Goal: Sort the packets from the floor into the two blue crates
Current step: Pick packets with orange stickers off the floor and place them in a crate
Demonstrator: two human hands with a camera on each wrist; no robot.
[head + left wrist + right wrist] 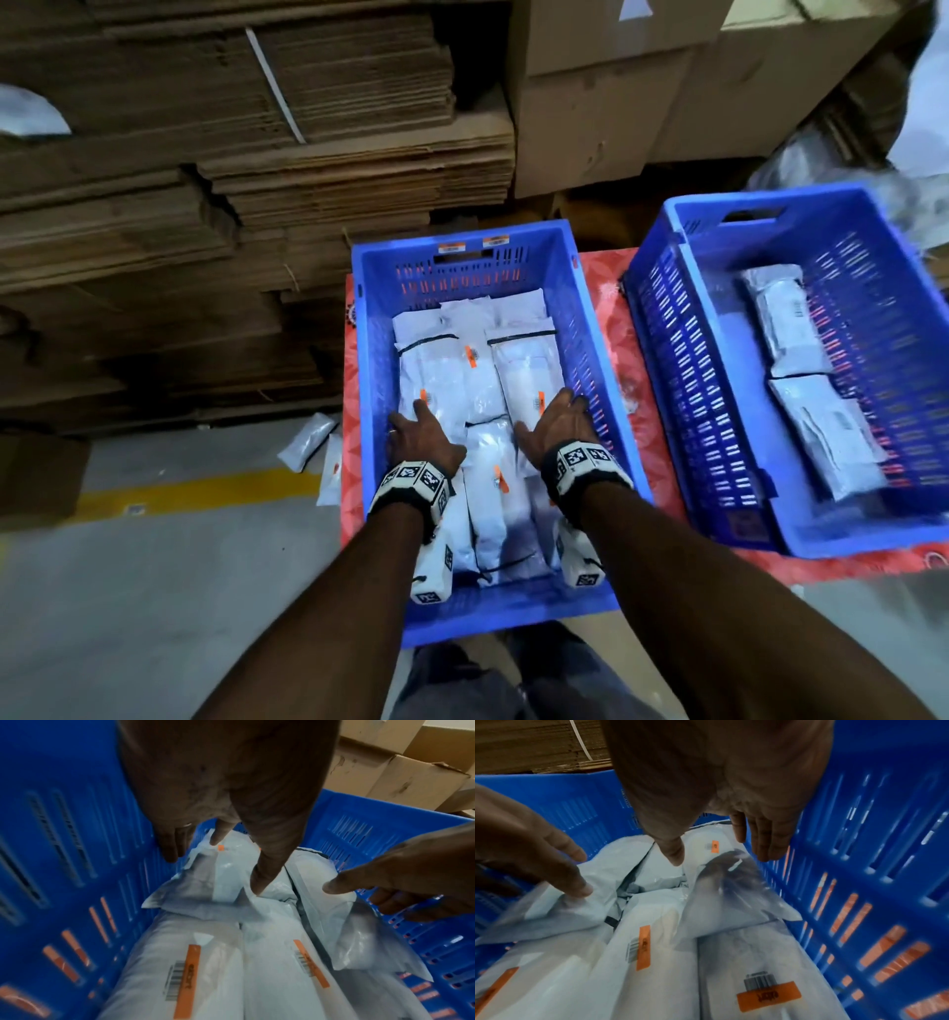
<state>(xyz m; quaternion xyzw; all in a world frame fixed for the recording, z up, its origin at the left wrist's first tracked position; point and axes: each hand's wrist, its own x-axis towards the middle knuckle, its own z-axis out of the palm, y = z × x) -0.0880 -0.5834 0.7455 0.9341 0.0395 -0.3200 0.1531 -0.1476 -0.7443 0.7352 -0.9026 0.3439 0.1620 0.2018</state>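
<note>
Both my hands are inside the left blue crate, which is packed with several white packets bearing orange labels. My left hand lies with straight fingers on the packets by the crate's left wall. My right hand lies flat on the packets beside the right wall. Neither hand grips anything. In the left wrist view my thumb touches a packet. The right blue crate holds a few white packets.
Two white packets lie on the grey floor left of the crates, near a yellow line. Both crates stand on a red patterned mat. Flattened cardboard stacks and boxes stand behind.
</note>
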